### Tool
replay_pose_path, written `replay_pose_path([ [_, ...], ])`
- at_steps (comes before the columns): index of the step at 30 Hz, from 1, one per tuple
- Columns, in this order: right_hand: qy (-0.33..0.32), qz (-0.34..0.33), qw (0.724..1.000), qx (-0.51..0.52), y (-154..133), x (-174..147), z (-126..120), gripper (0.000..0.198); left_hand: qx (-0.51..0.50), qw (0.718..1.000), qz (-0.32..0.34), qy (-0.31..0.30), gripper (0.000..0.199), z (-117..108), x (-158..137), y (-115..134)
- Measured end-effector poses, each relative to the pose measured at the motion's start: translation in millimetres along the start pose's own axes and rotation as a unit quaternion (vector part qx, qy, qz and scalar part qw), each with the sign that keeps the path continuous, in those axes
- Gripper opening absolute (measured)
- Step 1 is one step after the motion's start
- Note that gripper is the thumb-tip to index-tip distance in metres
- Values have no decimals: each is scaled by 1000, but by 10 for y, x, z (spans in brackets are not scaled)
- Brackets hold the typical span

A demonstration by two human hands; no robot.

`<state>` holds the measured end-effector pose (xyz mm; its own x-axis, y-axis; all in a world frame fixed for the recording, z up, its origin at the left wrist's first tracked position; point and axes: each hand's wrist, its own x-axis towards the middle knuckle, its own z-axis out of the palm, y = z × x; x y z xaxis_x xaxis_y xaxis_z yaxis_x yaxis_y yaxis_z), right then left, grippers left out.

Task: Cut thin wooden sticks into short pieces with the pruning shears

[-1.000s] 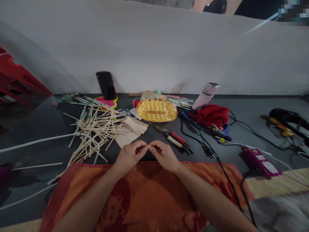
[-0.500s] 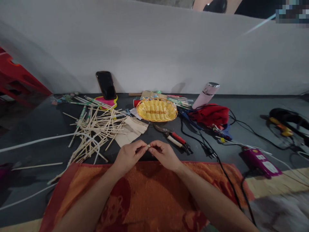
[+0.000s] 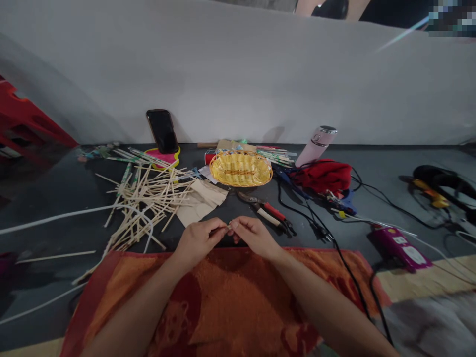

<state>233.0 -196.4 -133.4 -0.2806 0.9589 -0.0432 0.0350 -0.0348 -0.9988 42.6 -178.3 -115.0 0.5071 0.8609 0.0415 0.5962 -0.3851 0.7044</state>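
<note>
Dark tabletop (image 3: 386, 166): heaped pale sticks (image 3: 148, 196), tan sheet (image 3: 203, 201), cutters (image 3: 275, 211), pink flask (image 3: 316, 148); orange towel (image 3: 238, 287) along near edge.

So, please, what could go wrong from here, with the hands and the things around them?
The small pale piece is pinched at the fingertips of the left hand and right hand, so it might slip and drop.

The black cord crosses the towel near the right forearm; the arm could snag it.

The phone stands on end by the wall, so a bump might topple it.
</note>
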Motion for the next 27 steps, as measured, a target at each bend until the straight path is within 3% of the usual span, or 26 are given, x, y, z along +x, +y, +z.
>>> replay_pose_path([
  [3, 5, -4, 999, -35, 9, 2, -9, 34, 3, 1000, 7, -8, 22, 16, 1, -12],
  [11, 4, 19, 1000, -12, 74, 25, -31, 32, 13, 1000, -2, -12, 23, 42, -6, -22],
  [22, -1, 16, 1000, -13, 51, 10, -25, 35, 17, 999, -13, 24, 25, 75, -14, -42],
  [27, 3, -42, 986, -163, 10, -16, -81, 29, 3, 999, -27, 30, 23, 42, -12, -34],
])
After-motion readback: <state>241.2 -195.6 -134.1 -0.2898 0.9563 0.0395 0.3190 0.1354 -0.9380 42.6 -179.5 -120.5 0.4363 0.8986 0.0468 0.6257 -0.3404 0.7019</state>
